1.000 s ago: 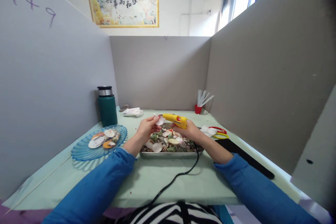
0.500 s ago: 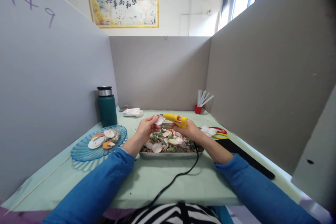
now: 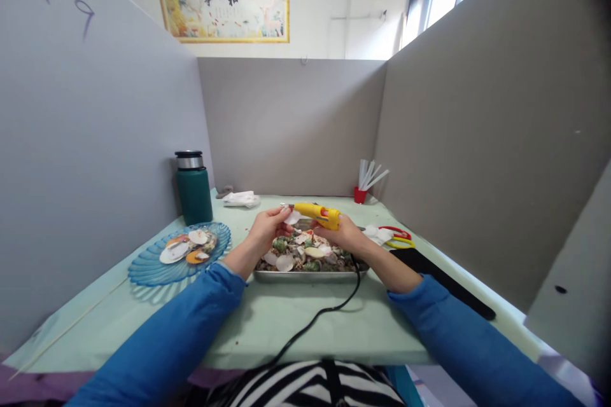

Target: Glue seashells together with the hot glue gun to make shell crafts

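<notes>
My left hand (image 3: 267,231) pinches a white seashell (image 3: 293,217) between thumb and fingers, above the far part of a metal tray (image 3: 310,277). A yellow glue gun (image 3: 317,213) is gripped in my right hand (image 3: 346,235), its nozzle pointing left at the shell near my left fingertips. Whether the nozzle touches the shell I cannot tell. Below both hands, the tray holds a heap of mixed shells (image 3: 305,254), white, green and brown. From the gun's handle a black cord (image 3: 329,310) runs down over the table's front edge.
On the left stand a blue glass plate (image 3: 147,267) with several shells and a green bottle (image 3: 194,197). A red cup (image 3: 360,196) of glue sticks sits at the back right. Scissors (image 3: 401,238) and a black flat object (image 3: 443,283) lie right. Grey partitions (image 3: 291,127) enclose the table.
The shell in my left hand has turned and now shows less of its face beside the nozzle. My hands keep nearly the same place. The whole view has shifted slightly.
</notes>
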The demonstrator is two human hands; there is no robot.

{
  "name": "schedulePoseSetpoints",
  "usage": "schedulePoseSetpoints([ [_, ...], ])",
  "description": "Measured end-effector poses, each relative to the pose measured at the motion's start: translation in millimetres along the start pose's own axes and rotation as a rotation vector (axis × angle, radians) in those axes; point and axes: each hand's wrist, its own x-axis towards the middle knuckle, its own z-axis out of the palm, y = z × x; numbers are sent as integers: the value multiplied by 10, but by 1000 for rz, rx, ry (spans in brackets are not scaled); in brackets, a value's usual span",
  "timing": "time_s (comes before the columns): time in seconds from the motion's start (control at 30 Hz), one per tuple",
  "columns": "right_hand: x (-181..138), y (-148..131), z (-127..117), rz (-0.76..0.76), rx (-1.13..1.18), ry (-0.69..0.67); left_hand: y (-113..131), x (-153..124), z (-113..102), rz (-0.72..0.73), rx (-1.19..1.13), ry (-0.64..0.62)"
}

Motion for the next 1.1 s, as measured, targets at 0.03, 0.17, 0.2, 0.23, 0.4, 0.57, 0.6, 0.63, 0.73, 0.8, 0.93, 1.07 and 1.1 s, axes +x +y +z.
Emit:
schedulePoseSetpoints([
  [0.03,-5,-5,8,-1,-1,2,-3,-3,4,0,9,-10],
  [0.17,-18,-3,36,1,-4,-2,-10,-17,16,4,41,-31],
  [0.2,-15,6,35,-5,0,-9,-9,-19,18,2,49,-28],
  [0.23,-8,18,30,-15,5,-13,-8,-20,17,0,55,-21],
  [0.4,76,102,-106,-12,-122,119,2,-12,-3,3,53,58],
  [0.57,85,176,-252,-3,-807,95,-3,-17,-11,27,75,67],
  [0.6,71,187,-251,21,-911,58,-5,-22,-7,30,80,57],
  [0.63,55,195,-239,37,-992,11,-5,-28,-1,32,87,44],
  [0.73,18,201,-182,40,-1113,-116,-2,-49,26,30,118,-5],
  [0.8,12,185,-169,7,-1145,-188,2,-62,46,35,143,-38],
  [0.93,30,121,-255,-81,-1101,-277,-2,-70,66,54,201,-87],
  [1.07,33,30,-306,-160,-915,-19,-21,-65,59,77,265,-109],
  [1.1,27,8,-287,-191,-807,19,-26,-65,57,85,280,-122],
])
